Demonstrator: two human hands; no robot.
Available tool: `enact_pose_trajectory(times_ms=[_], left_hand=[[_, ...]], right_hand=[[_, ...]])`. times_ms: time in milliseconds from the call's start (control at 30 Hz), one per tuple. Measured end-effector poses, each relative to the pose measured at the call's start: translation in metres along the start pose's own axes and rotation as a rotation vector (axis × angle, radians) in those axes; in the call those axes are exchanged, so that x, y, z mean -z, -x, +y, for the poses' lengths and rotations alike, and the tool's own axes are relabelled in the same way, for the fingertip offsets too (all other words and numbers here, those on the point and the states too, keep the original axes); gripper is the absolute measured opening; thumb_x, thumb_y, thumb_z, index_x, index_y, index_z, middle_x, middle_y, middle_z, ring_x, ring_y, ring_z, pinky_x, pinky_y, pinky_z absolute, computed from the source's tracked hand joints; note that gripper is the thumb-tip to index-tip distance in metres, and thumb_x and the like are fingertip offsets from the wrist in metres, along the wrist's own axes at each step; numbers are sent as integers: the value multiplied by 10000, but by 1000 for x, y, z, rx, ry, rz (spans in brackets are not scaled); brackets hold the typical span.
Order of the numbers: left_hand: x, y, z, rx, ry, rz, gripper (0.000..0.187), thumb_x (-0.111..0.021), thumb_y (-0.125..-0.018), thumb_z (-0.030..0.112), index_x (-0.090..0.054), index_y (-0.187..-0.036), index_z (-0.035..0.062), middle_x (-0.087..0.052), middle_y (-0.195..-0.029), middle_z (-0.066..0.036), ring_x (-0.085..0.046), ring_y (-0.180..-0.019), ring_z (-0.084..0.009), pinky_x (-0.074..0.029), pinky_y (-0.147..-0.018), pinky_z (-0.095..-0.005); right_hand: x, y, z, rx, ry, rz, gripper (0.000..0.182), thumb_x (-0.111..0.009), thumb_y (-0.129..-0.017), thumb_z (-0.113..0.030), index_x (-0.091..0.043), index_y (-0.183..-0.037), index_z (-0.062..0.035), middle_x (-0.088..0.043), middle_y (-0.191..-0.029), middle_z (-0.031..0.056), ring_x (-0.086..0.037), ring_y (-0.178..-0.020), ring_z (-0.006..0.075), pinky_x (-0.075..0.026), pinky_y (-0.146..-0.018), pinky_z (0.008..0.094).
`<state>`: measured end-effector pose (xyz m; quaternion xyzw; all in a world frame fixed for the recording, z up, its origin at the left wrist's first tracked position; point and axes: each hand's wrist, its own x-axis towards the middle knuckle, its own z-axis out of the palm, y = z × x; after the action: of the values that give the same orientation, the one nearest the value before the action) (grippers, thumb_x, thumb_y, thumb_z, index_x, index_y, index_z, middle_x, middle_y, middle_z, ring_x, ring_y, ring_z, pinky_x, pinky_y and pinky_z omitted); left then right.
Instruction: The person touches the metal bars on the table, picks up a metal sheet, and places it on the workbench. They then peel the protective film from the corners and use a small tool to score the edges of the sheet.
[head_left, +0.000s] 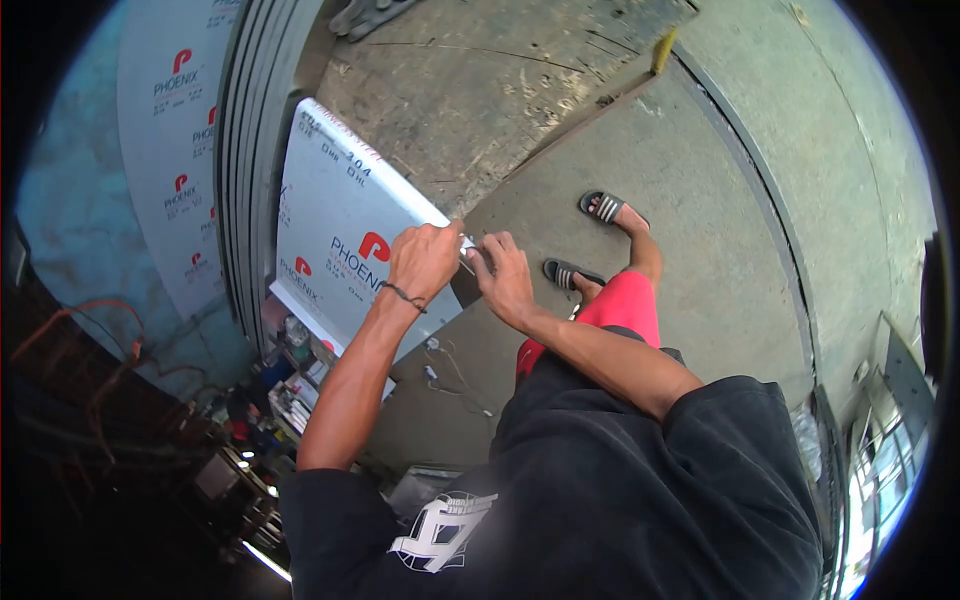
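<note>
A bent metal panel [350, 215] wrapped in white protective film with red and blue PHOENIX print lies in front of me, its long folded edge running toward my hands. At its near right corner my left hand [425, 265] is closed in a fist, knuckles up, on the film. Just to the right, my right hand [505, 278] has its fingers curled and its thumb against the same corner. A small white bit of film [466, 243] shows between the two hands. What the right fingertips pinch is mostly hidden.
Behind the panel is a worn wooden tabletop [440, 85]. More printed sheets [165, 130] stand upright at the left beside a stack of grey metal edges [245, 150]. A thin white cable [455, 378] lies on the floor below. Cluttered items [290, 390] sit at lower left.
</note>
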<state>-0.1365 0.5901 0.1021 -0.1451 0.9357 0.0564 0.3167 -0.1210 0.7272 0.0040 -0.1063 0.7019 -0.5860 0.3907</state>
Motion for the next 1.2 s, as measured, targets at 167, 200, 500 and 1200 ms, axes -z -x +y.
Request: enact_pose_trajectory(times_ms=[167, 200, 500, 1200], left_hand=[[14, -6, 4, 14, -66, -100, 185, -619, -920, 227, -658, -885, 49, -645, -678, -232, -649, -688, -445, -506, -629, -520], [13, -10, 4, 7, -68, -116, 181, -621, -917, 224, -661, -887, 50, -647, -681, -231, -648, -688, -446, -506, -633, -517], [8, -33, 8, -71, -134, -245, 175, -645, -880, 213, -715, -868, 53, -666, -721, -228, -667, -756, -423, -525, -700, -504], [8, -55, 11, -204, -348, -290, 262, -670, -870, 281, -726, -801, 35, -679, -738, -217, -671, -739, -414, -538, -709, -486]], right_hand=[[-6, 0, 10, 114, -19, 68, 118, -642, -918, -166, -598, -968, -68, -550, -1002, 101, -551, -945, 288, -404, -811, 428], [-6, 0, 10, 112, -37, 71, 115, -639, -919, -162, -594, -968, -68, -546, -1009, 100, -551, -945, 289, -404, -815, 432], [-18, 3, 13, 228, 19, 243, 136, -649, -880, -99, -563, -977, -59, -533, -1035, 108, -547, -976, 294, -393, -860, 436], [-25, 2, 25, 282, -60, 328, 163, -680, -848, -80, -567, -963, -56, -546, -1027, 93, -561, -931, 278, -394, -845, 424]])
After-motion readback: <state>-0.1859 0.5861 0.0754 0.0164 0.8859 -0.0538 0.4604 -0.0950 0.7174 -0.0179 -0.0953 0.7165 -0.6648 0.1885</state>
